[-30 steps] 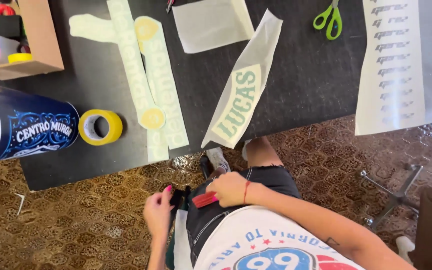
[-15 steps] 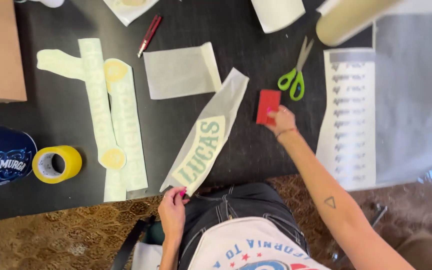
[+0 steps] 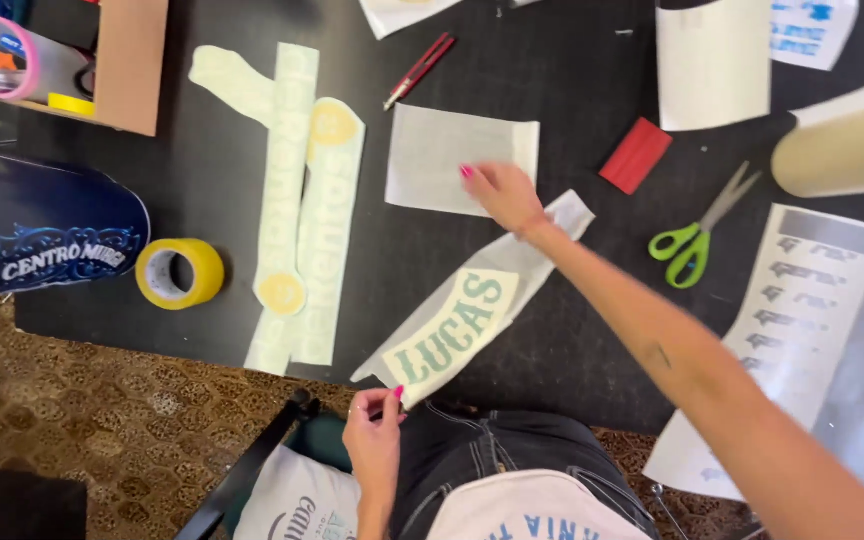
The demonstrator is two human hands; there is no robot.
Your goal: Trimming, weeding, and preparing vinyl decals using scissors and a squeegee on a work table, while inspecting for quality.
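Note:
A long translucent sheet with green letters (image 3: 457,325) lies slantwise on the black table (image 3: 202,190). My left hand (image 3: 374,432) is at the table's near edge and pinches the sheet's near corner. My right hand (image 3: 502,195) reaches across with its fingers spread. It rests where the sheet's far end meets a rectangular translucent sheet (image 3: 432,150), and its fingertips touch that rectangle. A red squeegee (image 3: 635,155) lies free on the table to the right of this hand.
Green-handled scissors (image 3: 692,245), a red craft knife (image 3: 418,70) and a yellow tape roll (image 3: 180,272) lie on the table. Pale decal strips (image 3: 297,200) sit left of centre, a dark printed cylinder (image 3: 42,235) at far left. A cardboard box (image 3: 130,60) and paper rolls (image 3: 837,145) stand at the back.
My right hand has let go of the red squeegee and moved left onto the rectangular sheet. My left hand has closed on the lettered sheet's near corner.

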